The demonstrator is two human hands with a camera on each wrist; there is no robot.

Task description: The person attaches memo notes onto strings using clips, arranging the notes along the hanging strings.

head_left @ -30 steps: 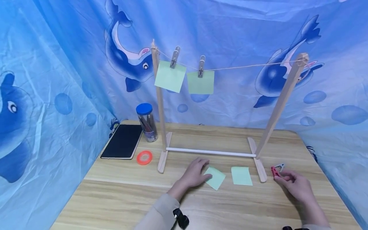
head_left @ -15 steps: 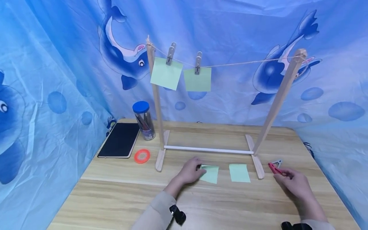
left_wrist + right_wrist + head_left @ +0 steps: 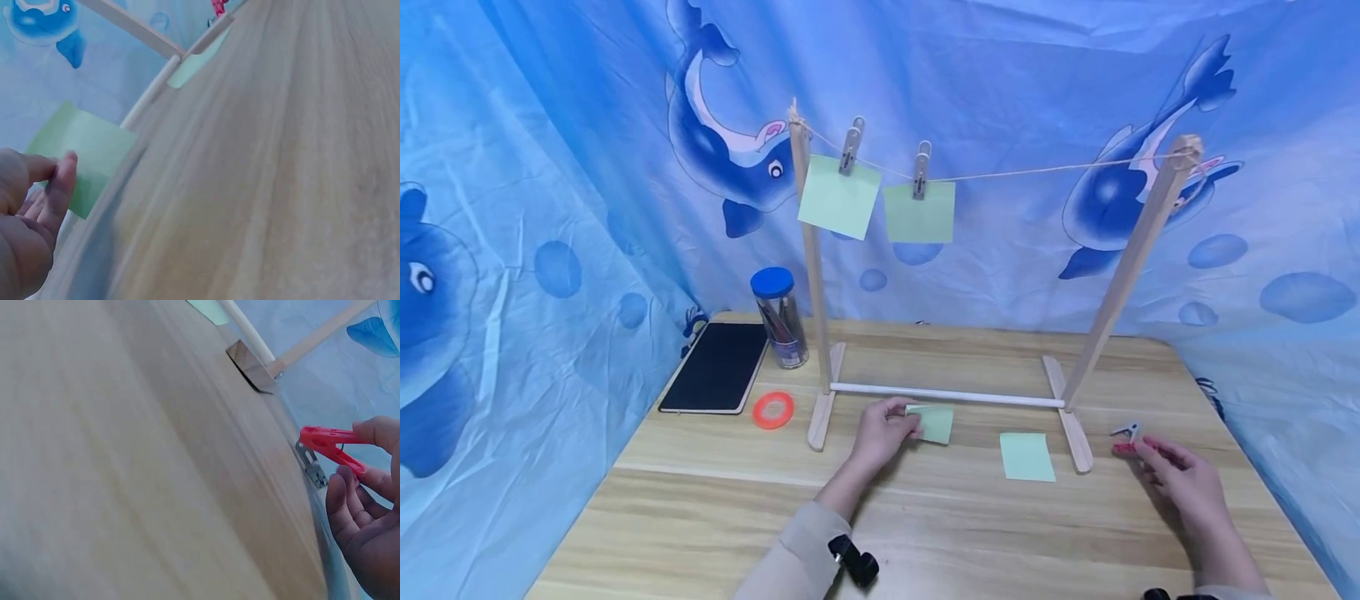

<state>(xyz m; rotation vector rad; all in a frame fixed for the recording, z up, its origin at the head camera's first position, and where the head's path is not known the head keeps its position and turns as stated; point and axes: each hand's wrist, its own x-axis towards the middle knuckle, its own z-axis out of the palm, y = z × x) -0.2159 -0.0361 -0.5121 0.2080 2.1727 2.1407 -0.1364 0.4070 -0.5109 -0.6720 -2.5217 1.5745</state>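
Observation:
My left hand (image 3: 882, 435) pinches a green sticky note (image 3: 94, 153) between thumb and fingers, holding it by its left side above the table. At the right, my right hand (image 3: 1183, 479) grips a red clothespin (image 3: 331, 442) by its handle ends. A grey clothespin (image 3: 311, 465) lies on the table just behind the red one. Another green sticky note (image 3: 1027, 457) lies flat between the hands. Two more notes, a left one (image 3: 839, 198) and a right one (image 3: 920, 213), hang from a string (image 3: 1030, 173), each under a grey clothespin.
The string runs between two wooden posts, left (image 3: 812, 275) and right (image 3: 1123, 279), joined low by a white rod (image 3: 947, 395). At the left are a black notebook (image 3: 718, 367), a blue-lidded jar (image 3: 781, 321) and an orange tape roll (image 3: 772, 410). A blue curtain (image 3: 985, 75) surrounds the table.
My left hand has picked the note up from the table, moving it left and toward the rod. The red clothespin has turned in my right hand and now lies more sideways.

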